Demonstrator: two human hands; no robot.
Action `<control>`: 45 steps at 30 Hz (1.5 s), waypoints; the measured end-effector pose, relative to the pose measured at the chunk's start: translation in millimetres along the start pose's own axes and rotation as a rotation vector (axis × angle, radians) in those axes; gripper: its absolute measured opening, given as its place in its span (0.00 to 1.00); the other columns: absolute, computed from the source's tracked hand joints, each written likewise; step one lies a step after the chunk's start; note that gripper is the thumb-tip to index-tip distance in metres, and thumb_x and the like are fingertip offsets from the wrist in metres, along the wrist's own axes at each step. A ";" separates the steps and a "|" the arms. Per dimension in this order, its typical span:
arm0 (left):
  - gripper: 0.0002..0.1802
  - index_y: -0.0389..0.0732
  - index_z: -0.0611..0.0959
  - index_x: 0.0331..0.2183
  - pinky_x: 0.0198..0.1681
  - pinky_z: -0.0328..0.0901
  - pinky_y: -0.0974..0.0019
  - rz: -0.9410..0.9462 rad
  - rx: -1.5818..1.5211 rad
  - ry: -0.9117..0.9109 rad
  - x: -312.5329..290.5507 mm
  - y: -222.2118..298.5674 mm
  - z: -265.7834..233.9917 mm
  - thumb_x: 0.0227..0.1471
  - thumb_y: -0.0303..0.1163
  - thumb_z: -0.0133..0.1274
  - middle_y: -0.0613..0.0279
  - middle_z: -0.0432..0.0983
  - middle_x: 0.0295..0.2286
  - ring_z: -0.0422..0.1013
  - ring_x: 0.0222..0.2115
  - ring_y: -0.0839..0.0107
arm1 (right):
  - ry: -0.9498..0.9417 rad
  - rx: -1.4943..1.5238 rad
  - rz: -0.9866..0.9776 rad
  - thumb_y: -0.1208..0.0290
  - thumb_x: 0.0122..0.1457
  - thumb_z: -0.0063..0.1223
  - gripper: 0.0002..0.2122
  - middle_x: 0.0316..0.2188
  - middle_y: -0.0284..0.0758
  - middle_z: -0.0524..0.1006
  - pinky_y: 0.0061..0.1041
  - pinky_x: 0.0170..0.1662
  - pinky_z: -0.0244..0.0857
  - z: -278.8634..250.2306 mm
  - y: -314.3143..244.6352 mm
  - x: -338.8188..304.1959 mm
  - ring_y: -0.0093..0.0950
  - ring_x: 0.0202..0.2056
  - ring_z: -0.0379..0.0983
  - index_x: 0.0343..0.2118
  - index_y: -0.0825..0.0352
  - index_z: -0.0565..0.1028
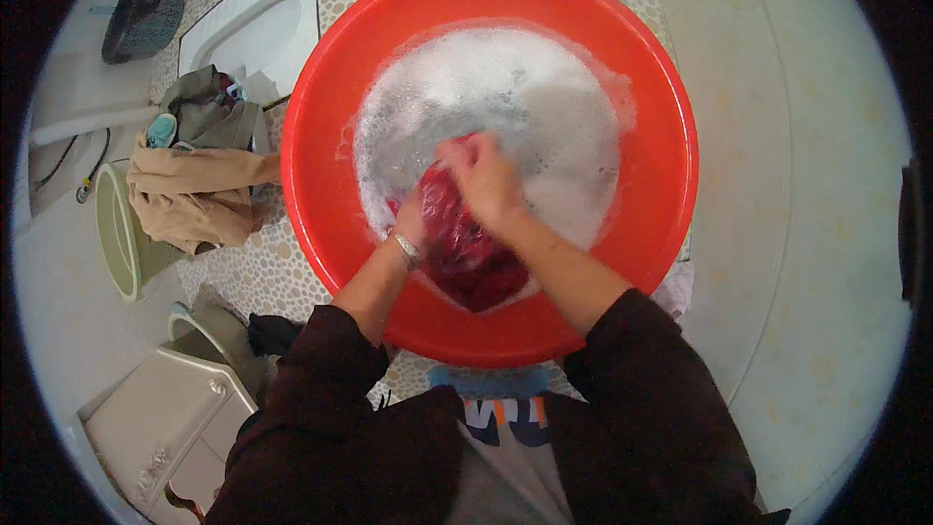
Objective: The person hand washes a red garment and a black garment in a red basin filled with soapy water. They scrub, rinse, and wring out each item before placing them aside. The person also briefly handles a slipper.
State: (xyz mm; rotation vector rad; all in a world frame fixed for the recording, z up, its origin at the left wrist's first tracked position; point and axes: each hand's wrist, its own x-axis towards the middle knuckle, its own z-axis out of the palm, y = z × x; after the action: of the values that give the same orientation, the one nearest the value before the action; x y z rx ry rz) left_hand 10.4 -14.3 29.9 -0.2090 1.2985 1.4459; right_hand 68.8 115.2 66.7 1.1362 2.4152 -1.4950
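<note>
A wet dark red garment (pixel 465 251) is bunched between my hands, over the near part of a big red basin (pixel 656 156). Foamy water (pixel 486 58) fills the basin's bottom. My left hand (pixel 413 217) grips the cloth along its left side, its fingers partly hidden by the folds. Closed around the garment's upper end is my right hand (pixel 486 183), a little blurred. The garment's lower part hangs down toward the basin's near wall, shiny with water.
Left of the basin lies a pile of clothes with a tan garment (pixel 190 190) on top. Green buckets (pixel 115 233) and a white cabinet (pixel 160 408) stand along the left. A squat toilet (pixel 262 24) is at the far left, near a dark basket (pixel 143 19). A wall (pixel 758 185) rises on the right.
</note>
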 end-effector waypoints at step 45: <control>0.36 0.40 0.67 0.52 0.54 0.59 0.59 0.368 -0.107 -0.487 -175.7 88.3 57.9 0.54 0.59 0.34 0.56 0.67 0.49 0.65 0.49 0.64 | -0.439 1.704 -0.326 0.73 0.47 0.40 0.15 0.41 0.43 0.73 0.41 0.53 0.59 -166.0 -224.6 -226.4 0.40 0.45 0.68 0.38 0.72 0.70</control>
State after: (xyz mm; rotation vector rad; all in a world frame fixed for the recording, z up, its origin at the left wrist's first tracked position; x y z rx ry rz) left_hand 33.6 -52.3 229.9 0.3142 0.8866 1.7425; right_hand 141.0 69.1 415.9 0.2020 0.6198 -3.4185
